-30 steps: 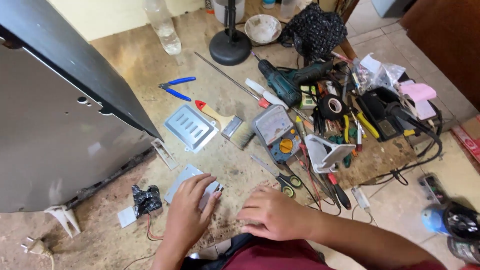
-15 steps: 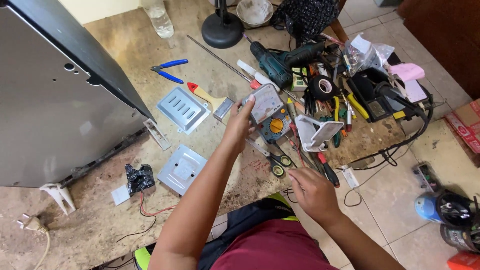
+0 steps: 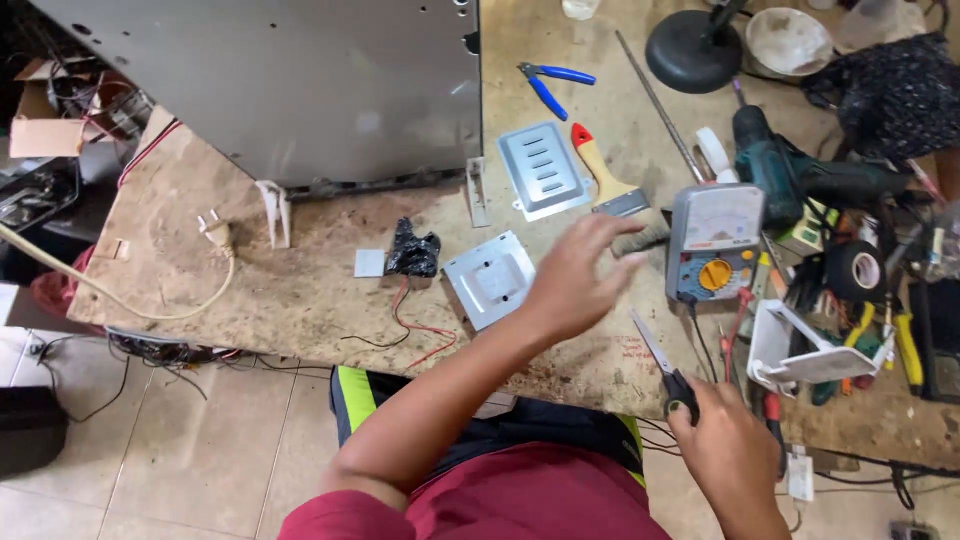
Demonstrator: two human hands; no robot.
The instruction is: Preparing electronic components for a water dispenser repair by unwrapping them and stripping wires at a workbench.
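Observation:
My left hand (image 3: 580, 275) hovers open with fingers spread over the workbench, just left of a grey analog multimeter (image 3: 715, 245) and over the bristles of a wooden-handled paintbrush (image 3: 605, 180). A square metal plate (image 3: 490, 278) lies just left of that hand. My right hand (image 3: 725, 455) is at the bench's near edge, its fingers closed on the black handles of a pair of scissors (image 3: 660, 360) whose blades point up and to the left. Beside the plate sits a small black part with red wires (image 3: 412, 250).
A large grey metal appliance casing (image 3: 300, 90) fills the far left. A slotted metal plate (image 3: 545, 170), blue pliers (image 3: 550, 82), a green drill (image 3: 790, 170), black tape (image 3: 858, 270), a white bracket (image 3: 800, 350) and several hand tools crowd the right. A plug and cord (image 3: 215, 232) lie at left.
My left hand has pulled back from the multimeter toward the brush. My right hand has come down onto the scissors' handles. The view has swung left.

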